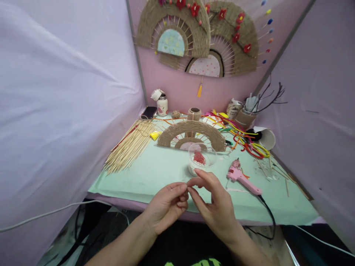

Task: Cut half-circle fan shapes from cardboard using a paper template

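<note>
Just this side of the clear plastic cup (202,158), which holds red bits over white ones, the left hand (166,207) and right hand (217,208) meet, fingertips pinched together; anything between them is too small to see.

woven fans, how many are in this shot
3. Two hang overlapping on the pink wall: left wall fan and right wall fan. The table fan sits on the table. More could be hidden.

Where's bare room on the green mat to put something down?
Widest free patch: mat front-left, between the skewers, woven arch and clear cup. A smaller strip lies front-right, past the glue gun. Back-right is crowded with pipe cleaners and containers.
</note>
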The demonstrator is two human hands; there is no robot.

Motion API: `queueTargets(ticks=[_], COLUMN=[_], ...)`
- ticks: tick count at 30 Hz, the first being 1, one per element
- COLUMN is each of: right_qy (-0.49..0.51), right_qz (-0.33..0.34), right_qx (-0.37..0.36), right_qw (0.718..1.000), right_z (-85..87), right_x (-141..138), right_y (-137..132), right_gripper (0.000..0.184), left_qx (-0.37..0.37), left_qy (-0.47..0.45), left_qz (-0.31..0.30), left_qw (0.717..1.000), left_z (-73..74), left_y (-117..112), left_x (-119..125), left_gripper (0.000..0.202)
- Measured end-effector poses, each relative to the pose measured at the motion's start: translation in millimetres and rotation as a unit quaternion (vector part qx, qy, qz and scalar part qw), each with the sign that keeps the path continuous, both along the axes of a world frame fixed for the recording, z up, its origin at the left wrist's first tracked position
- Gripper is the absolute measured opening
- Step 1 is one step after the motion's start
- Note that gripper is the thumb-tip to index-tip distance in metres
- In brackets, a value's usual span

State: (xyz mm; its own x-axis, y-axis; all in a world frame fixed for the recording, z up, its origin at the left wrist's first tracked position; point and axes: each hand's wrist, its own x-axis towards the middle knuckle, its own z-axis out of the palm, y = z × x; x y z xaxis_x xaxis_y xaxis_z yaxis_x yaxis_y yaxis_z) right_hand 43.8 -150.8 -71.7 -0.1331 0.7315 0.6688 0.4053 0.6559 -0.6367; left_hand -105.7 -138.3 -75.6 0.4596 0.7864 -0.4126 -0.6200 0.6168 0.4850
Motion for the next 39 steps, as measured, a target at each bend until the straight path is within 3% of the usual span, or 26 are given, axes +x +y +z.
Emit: queueTargets(ticks=[9,14,18,21,23,26,28,32,36,39], right_qy=[0.008,0.036,0.012,-0.057,-0.137,-0.243,-0.269,-0.288,-0.292,-0.278], right_qz=[-0.021,-0.062,-0.144,-0.268,-0.321,-0.319,-0.314,-0.308,-0.305,-0.291], right_qx=[0.021,0.014,0.022,0.006,-0.04,-0.112,-0.141,-0.187,-0.257,-0.261], right_qw=[1.0,0.997,0.989,0.962,0.936,0.909,0.9,0.887,0.87,0.877], right_z=[-4.7,-0.4,14.8,18.4,10.9,-13.1,-30.7,-51.8,-58.7,-62.1], right_x=[-1.8,4.1,40.0,87.9,123.4,165.7,179.4,179.2,174.0,176.1], right_y=[-2.8,-6.3,-9.5,-8.6,-7.3,-4.5,-0.7,12.5,25.0,28.0], right_gripper=[0.059,0.05,0.033,0.022,0.023,0.028,0.029,0.033,0.036,0.033], left_qx=[0.02,0.024,0.006,-0.006,-0.014,-0.023,-0.025,-0.026,-0.022,-0.021], left_qy=[0.013,-0.035,-0.069,-0.071,-0.073,-0.066,-0.058,-0.055,-0.063,-0.069], left_qz=[0.003,-0.011,-0.009,0.0,0.001,0.002,0.004,0.007,0.013,0.018], left_qw=[1.0,0.999,0.998,0.997,0.997,0.998,0.998,0.998,0.998,0.997], left_z=[-0.7,-2.6,-4.4,-4.4,-3.4,-1.3,-0.1,0.3,-0.7,-2.0], left_y=[-0.6,1.5,3.4,5.2,6.6,8.4,9.1,10.1,11.7,13.4], left_x=[3.0,2.8,1.6,1.2,1.6,3.0,3.9,4.2,1.8,-1.1], left_gripper=[0.022,0.02,0.019,0.018,0.018,0.017,0.017,0.015,0.014,0.013])
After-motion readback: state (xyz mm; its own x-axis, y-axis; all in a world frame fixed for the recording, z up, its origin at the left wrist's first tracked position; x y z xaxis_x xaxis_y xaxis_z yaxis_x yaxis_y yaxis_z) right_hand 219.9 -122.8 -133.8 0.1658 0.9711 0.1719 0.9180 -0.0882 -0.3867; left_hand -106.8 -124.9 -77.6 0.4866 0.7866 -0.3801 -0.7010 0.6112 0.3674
